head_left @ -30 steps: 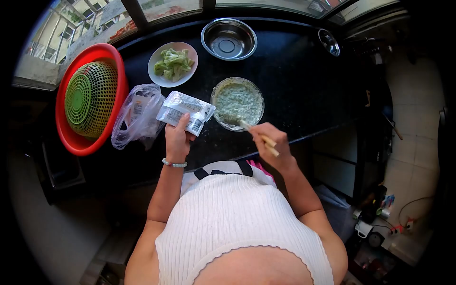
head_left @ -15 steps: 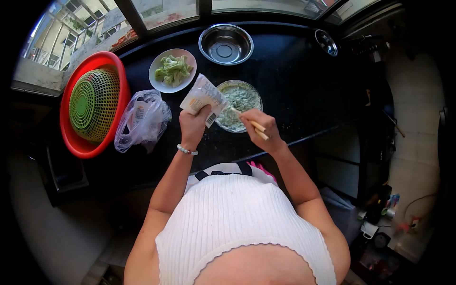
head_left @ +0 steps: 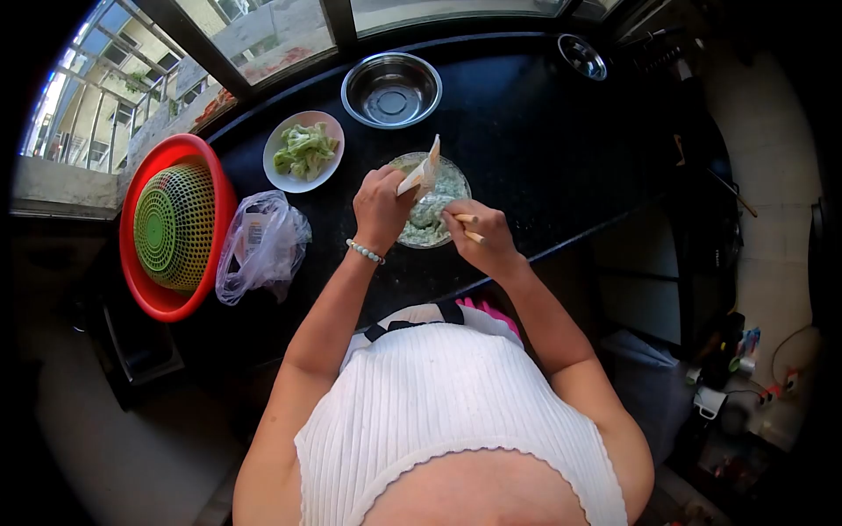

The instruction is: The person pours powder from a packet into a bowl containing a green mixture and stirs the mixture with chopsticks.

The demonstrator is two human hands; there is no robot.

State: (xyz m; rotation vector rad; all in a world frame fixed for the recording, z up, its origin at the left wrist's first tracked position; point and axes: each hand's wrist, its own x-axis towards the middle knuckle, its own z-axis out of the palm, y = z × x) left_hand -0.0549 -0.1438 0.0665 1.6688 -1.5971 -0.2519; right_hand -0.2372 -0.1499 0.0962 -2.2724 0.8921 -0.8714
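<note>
White packet [head_left: 424, 176] is grasped by the left hand [head_left: 381, 209], and is seen nearly edge-on, tilted, just beyond the fingers on their right side. Much of that grip is hidden behind the back of the hand, so how each finger is placed cannot be told. Below the packet, a clear bowl [head_left: 469, 187] is seen just right of the left fingers, partly filled with a pale green-and-white mixture [head_left: 423, 231]. By the right hand [head_left: 485, 241], a pair of wooden chopsticks [head_left: 468, 218] is clasped in curled fingers; their thick ends are left showing above the hand, and the bowl is reached at the fingers' left. Farther out from the left fingers, a metal bowl [head_left: 390, 104] is set, with a white plate [head_left: 301, 185] of pale green leafy pieces [head_left: 305, 151] nearer their left. A crumpled plastic bag [head_left: 267, 245] is placed left of the left fingers, apart from them. All are supported by a dark counter [head_left: 535, 131].
</note>
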